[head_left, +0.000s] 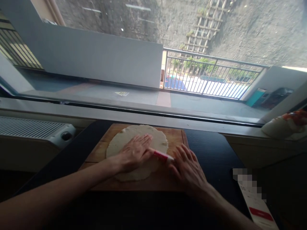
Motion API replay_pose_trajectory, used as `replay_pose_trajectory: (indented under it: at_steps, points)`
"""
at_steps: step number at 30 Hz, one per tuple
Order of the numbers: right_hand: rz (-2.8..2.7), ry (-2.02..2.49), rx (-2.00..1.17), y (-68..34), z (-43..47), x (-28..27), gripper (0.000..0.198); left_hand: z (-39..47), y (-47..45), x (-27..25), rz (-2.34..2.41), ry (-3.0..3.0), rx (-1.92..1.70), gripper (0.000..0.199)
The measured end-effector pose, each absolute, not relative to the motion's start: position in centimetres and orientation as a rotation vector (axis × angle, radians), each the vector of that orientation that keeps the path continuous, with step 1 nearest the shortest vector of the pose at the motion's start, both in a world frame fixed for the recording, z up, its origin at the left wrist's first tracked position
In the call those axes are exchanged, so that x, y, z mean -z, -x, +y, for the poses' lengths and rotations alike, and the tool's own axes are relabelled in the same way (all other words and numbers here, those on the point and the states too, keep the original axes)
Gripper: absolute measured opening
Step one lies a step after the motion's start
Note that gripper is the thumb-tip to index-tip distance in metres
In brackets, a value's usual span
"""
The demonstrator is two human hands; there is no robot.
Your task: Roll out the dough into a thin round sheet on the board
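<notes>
A wide, flat round of pale dough point(136, 175) covers much of a wooden board point(178, 137). Lying slantwise across its right side is a slim rolling pin point(161, 155) with a red band along its middle; both of its ends are under my hands. My left hand point(137, 148) rests flat over the dough and the pin's left end, its fingers stretched forward. At the pin's right end, by the board's right edge, my right hand point(188, 164) lies over it with fingers extended. How firmly either palm presses cannot be seen.
The board lies on a dark table point(211, 147) beneath a large window. A white radiator point(33, 129) stands at the left. On the right are a partly blurred box with a red label point(261, 213) and a pale object point(278, 126) on the sill.
</notes>
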State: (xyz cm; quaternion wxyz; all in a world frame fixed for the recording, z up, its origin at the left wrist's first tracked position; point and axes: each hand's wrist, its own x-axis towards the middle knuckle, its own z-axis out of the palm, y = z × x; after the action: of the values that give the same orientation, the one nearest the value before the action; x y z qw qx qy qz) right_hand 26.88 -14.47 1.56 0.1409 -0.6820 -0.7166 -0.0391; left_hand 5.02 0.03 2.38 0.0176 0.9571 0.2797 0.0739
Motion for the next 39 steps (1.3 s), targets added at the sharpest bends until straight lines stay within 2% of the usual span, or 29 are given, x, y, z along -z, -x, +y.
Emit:
replay_pose_trajectory:
  at_steps: [3, 9, 16, 20, 24, 31, 35, 39]
  points:
    - [-2.104, 1.934, 0.147, -26.3, -15.6, -1.2, 0.058, -0.8, -4.1, -2.2, 0.803, -2.986, -0.241, 0.06]
    - [-1.766, 2.322, 0.067, -30.8, -5.4, -2.7, 0.055, 5.6, -11.9, -3.7, 1.248, -2.807, -0.2, 0.058]
    - [-2.238, 1.872, 0.022, -26.2, -14.3, -1.2, 0.063, 1.5, -4.9, -1.6, 0.793, -2.962, -0.196, 0.065]
    - [-2.067, 2.076, 0.052, -28.5, -9.6, -1.8, 0.057, 4.0, -7.9, -2.4, 0.964, -2.904, -0.184, 0.065]
    - [-1.906, 2.328, -0.092, -30.9, -4.6, -2.8, 0.057, 7.5, -12.6, -4.1, 1.184, -2.789, -0.083, 0.064]
    - [-2.318, 1.963, 0.026, -26.4, -12.0, -2.2, 0.062, 2.5, -5.3, -3.0, 0.846, -2.937, -0.054, 0.068]
    - [-2.062, 2.177, 0.14, -28.7, -6.5, -2.5, 0.056, 5.9, -8.6, -3.4, 1.074, -2.847, -0.025, 0.066]
    - [-1.842, 2.365, 0.043, -30.2, -2.9, -3.0, 0.055, 9.0, -12.4, -4.2, 1.281, -2.771, -0.083, 0.064]
